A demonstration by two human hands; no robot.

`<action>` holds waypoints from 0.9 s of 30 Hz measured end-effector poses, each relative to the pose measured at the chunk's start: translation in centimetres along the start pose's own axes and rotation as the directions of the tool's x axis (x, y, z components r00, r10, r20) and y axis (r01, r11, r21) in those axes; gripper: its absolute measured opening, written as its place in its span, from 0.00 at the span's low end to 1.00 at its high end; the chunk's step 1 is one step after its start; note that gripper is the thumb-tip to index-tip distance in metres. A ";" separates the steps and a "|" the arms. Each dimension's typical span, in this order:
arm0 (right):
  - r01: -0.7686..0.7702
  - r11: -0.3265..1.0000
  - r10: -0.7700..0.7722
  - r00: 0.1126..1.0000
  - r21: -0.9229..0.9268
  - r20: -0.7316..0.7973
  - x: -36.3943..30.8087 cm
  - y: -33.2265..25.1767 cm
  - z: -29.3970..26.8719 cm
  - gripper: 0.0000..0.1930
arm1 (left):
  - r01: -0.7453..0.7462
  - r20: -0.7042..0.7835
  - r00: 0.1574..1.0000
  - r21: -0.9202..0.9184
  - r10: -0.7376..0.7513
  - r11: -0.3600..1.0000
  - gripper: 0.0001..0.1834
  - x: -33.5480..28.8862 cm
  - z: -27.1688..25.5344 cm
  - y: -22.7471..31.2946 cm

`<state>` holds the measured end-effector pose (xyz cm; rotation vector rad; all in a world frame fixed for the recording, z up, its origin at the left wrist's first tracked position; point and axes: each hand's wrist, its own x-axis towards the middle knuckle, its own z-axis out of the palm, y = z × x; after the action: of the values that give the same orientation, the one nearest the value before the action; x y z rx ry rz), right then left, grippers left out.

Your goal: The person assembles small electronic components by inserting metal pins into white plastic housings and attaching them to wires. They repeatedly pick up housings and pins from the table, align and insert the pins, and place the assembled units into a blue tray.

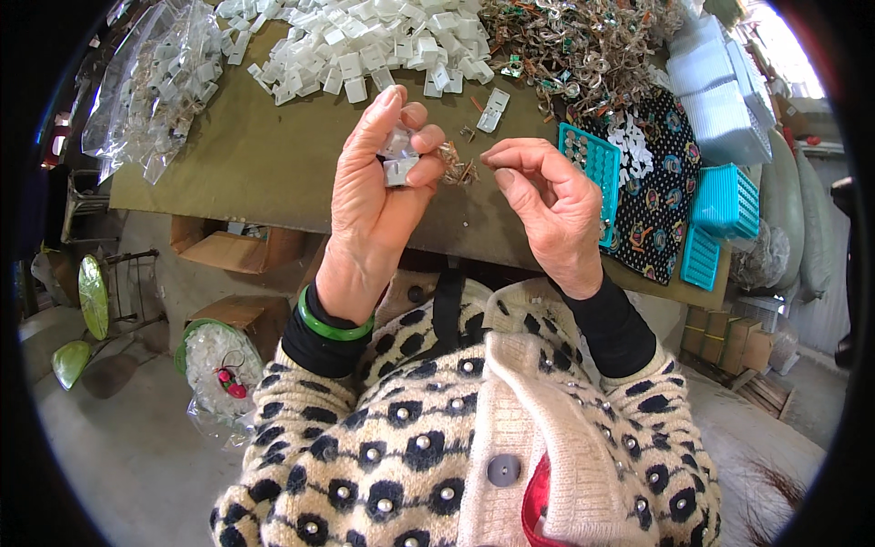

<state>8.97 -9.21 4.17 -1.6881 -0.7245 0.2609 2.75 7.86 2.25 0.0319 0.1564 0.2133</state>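
My left hand (378, 187) is raised over the near part of the table, its fingers curled around small white plastic housings (397, 171). A small tangle of thin brown and clear wires (460, 170) sticks out beside its fingertips; whether the hand grips it I cannot tell. To the right, my right hand (553, 210) is closed in a pinch, thumb against forefinger, close to the wires. What those fingertips hold, if anything, is too small to make out. A single white housing (493, 111) lies on the table beyond both hands.
Across the table (273, 182) lie a heap of white housings (365, 41) and a pile of wired parts (583, 46). A teal tray (597, 169) with small round pieces stands beside white clips (631, 146) on patterned cloth. A clear bag (155, 91) of parts sits left.
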 end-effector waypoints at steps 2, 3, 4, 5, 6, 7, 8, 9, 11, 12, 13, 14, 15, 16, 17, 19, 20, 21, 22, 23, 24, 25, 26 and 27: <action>0.160 0.978 -0.159 0.987 -0.131 0.016 -0.1 0.0 0.1 0.12 | 0.006 -0.012 1.000 -0.010 -0.006 1.000 0.06 0.0 0.0 -0.1; 0.238 0.952 -0.237 0.971 -0.195 0.030 -0.2 0.0 0.4 0.15 | 0.011 -0.018 1.000 -0.015 -0.011 1.000 0.06 0.0 0.1 -0.2; 0.297 0.917 -0.294 0.954 -0.265 0.053 -0.3 0.1 0.7 0.20 | 0.015 -0.030 0.999 -0.012 -0.016 1.000 0.06 0.0 0.1 -0.4; 0.312 0.887 -0.314 0.948 -0.339 0.053 -0.3 0.1 1.1 0.20 | 0.021 -0.042 0.999 -0.009 -0.021 1.000 0.06 0.0 0.1 -0.6; 0.329 0.852 -0.335 0.940 -0.408 0.057 -0.4 0.2 1.4 0.19 | 0.026 -0.041 0.999 -0.007 -0.027 1.000 0.06 0.0 0.1 -0.7; 0.335 0.845 -0.346 0.937 -0.417 0.052 -0.4 0.2 1.4 0.19 | 0.025 -0.061 0.998 -0.006 -0.025 1.000 0.06 0.1 0.2 -0.8; 0.341 0.838 -0.356 0.933 -0.426 0.047 -0.3 0.2 1.4 0.19 | 0.022 -0.068 0.997 -0.007 -0.023 1.000 0.05 0.1 0.2 -0.8; 0.341 0.838 -0.359 0.932 -0.425 0.039 -0.3 0.2 1.3 0.18 | 0.020 -0.076 0.997 -0.007 -0.020 1.000 0.05 0.1 0.2 -0.9; 0.291 0.894 -0.312 0.950 -0.340 -0.008 -0.3 0.2 0.9 0.17 | -0.005 -0.089 0.996 0.031 0.007 1.000 0.06 0.2 0.1 -0.9; 0.262 0.920 -0.283 0.959 -0.291 -0.031 -0.3 0.3 0.6 0.17 | -0.016 -0.096 0.995 0.049 0.021 0.999 0.06 0.2 0.0 -0.9; 0.182 0.959 -0.198 0.979 -0.217 -0.054 -0.4 0.2 0.4 0.15 | -0.036 -0.117 0.992 0.106 0.049 0.994 0.06 0.3 -0.1 -1.0; 0.144 0.982 -0.153 0.985 -0.120 -0.075 -0.3 0.3 0.2 0.14 | -0.055 -0.135 0.988 0.163 0.077 0.985 0.06 0.3 -0.2 -1.1; 0.106 0.994 -0.107 0.990 -0.022 -0.093 -0.3 0.3 0.1 0.13 | -0.074 -0.136 0.985 0.216 0.105 0.974 0.07 0.3 -0.3 -1.2; 0.069 0.995 -0.060 0.992 0.077 -0.107 -0.2 0.4 -0.1 0.12 | -0.081 -0.146 0.981 0.287 0.127 0.955 0.06 0.3 -0.4 -1.4; 0.048 0.988 -0.030 0.992 0.148 -0.122 -0.2 0.3 -0.3 0.08 | -0.090 -0.139 0.979 0.352 0.147 0.932 0.06 0.4 -0.4 -1.6; 0.007 0.950 0.032 0.992 0.311 -0.120 0.1 0.3 -0.9 0.06 | -0.092 -0.158 0.971 0.449 0.181 0.889 0.06 0.3 -0.5 -2.2; -0.012 0.921 0.062 0.991 0.389 -0.116 0.2 0.2 -1.3 0.06 | -0.055 -0.180 0.971 0.467 0.156 0.883 0.06 0.3 -0.6 -2.4; 0.006 0.890 0.053 0.992 0.456 -0.117 0.6 0.3 -1.6 0.05 | -0.025 -0.196 0.971 0.489 0.138 0.872 0.07 0.3 -0.6 -2.7; -0.015 0.876 0.078 0.991 0.482 -0.111 0.9 0.4 -2.0 0.05 | 0.018 -0.237 0.964 0.516 0.123 0.857 0.07 0.3 -0.6 -2.9; -0.038 0.860 0.105 0.989 0.508 -0.103 1.1 0.4 -2.3 0.05 | 0.026 -0.243 0.963 0.501 0.112 0.865 0.07 0.2 -0.6 -3.2; -0.076 0.843 0.157 0.982 0.532 -0.108 1.3 0.5 -2.5 0.05 | 0.027 -0.244 0.964 0.493 0.108 0.870 0.07 0.3 -0.6 -3.2; -0.079 0.880 0.153 0.981 0.468 -0.121 1.2 0.5 -2.6 0.06 | 0.029 -0.246 0.964 0.484 0.104 0.875 0.07 0.4 -0.6 -3.2; -0.059 0.911 0.118 0.985 0.409 -0.122 0.9 0.5 -2.7 0.06 | 0.037 -0.260 0.960 0.477 0.101 0.878 0.07 0.5 -0.6 -3.2; -0.056 0.936 0.108 0.985 0.348 -0.134 0.5 0.5 -2.8 0.06 | 0.017 -0.238 0.965 0.463 0.106 0.886 0.07 0.6 -0.6 -3.2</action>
<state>11.07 -11.20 4.49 -1.3886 -0.4643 0.2965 3.86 4.87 1.43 0.4870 0.4659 0.2222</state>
